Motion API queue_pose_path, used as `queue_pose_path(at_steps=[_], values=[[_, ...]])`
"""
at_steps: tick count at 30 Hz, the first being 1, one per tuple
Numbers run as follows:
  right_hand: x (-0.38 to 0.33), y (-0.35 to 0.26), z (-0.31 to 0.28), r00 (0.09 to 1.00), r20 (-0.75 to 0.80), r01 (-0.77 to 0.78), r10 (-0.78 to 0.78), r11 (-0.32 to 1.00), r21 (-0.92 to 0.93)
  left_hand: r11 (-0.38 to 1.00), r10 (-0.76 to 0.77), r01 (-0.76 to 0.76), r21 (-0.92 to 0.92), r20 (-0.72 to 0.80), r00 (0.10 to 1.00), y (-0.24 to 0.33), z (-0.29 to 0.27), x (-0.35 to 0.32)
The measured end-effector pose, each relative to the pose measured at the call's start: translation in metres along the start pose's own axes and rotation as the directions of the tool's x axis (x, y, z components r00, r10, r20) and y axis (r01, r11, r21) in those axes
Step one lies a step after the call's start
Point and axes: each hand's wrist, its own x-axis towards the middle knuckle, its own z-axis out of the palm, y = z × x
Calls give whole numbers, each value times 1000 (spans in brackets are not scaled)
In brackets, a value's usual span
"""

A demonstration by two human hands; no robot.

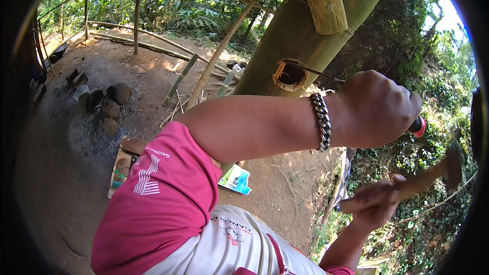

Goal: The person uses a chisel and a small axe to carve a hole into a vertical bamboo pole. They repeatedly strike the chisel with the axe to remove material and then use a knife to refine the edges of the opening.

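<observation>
A thick green bamboo pole (260, 35) slants across the upper middle, with a rough-edged hole (292, 77) cut in its wall. My left hand (379, 107), a chain bracelet at its wrist, is closed round the black and red handle of a chisel-like tool (326, 76). The thin metal blade reaches left to the hole, its tip at the upper rim. Lower right, my right hand (374, 201) grips the wooden handle of a hammer (423, 179). The hammer's head, somewhat blurred, points to the right, below and apart from the tool's handle end.
A split bamboo piece (322, 2) juts from the pole above the hole. Cut bamboo lengths (181, 79) lie on the dirt floor beyond my left arm. Blackened pots or stumps (109, 102) stand at left. A wooden box (121, 168) and a blue-white packet (236, 179) lie below. Foliage drops away at right.
</observation>
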Motion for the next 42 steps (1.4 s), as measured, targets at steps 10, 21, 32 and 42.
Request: queue_pose_path(at_steps=[10, 21, 32, 42], values=[[18, 3, -6, 986, 56, -159, 158, 987, 0, 999, -40, 39, 13, 53, 998, 2, -1, -1], [22, -10, -40, 985, -140, 101, -98, 995, 14, 954, -295, 299, 33, -83, 952, -33, -12, 35], [3, 28, -51, 948, -316, 27, 33, 983, 184, 970, 115, -5, -242, 441, 890, 39, -12, -60], [-32, 65, -65, 870, -448, -137, 207, 973, 183, 857, -244, 1, -516, -405, 881, 26, -100, -109]])
